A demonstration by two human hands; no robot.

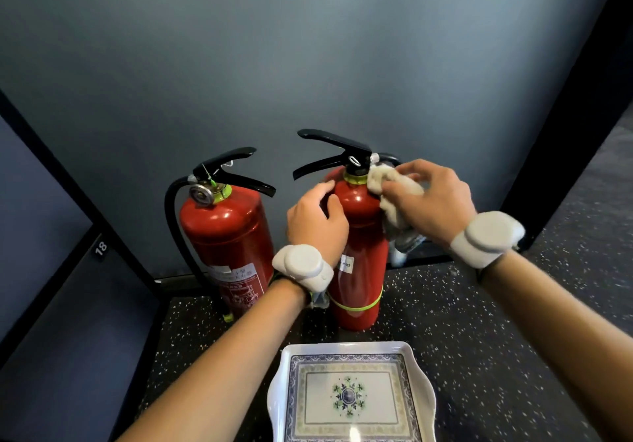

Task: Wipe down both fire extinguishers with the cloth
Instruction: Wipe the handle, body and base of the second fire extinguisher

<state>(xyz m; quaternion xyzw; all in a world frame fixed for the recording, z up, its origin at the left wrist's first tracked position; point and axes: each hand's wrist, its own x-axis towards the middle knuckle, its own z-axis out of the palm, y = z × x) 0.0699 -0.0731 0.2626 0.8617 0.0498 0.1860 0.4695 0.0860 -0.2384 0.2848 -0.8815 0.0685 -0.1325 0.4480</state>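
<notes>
Two red fire extinguishers stand upright on the speckled dark floor against a grey wall. The left extinguisher (226, 236) has a black hose, a gauge and a black handle; nothing touches it. My left hand (317, 220) grips the shoulder of the right extinguisher (359, 270) from its left side. My right hand (428, 198) presses a crumpled white cloth (387, 184) against that extinguisher's right shoulder, just below the yellow-green neck ring and black handle. Part of the cloth hangs down behind my right hand.
A white tray (424, 386) with a blue-and-green pattern lies on the floor right in front of the extinguishers. A dark panel with a black frame and a "18" tag (101, 248) stands on the left. A black wall edge (561, 153) rises at right.
</notes>
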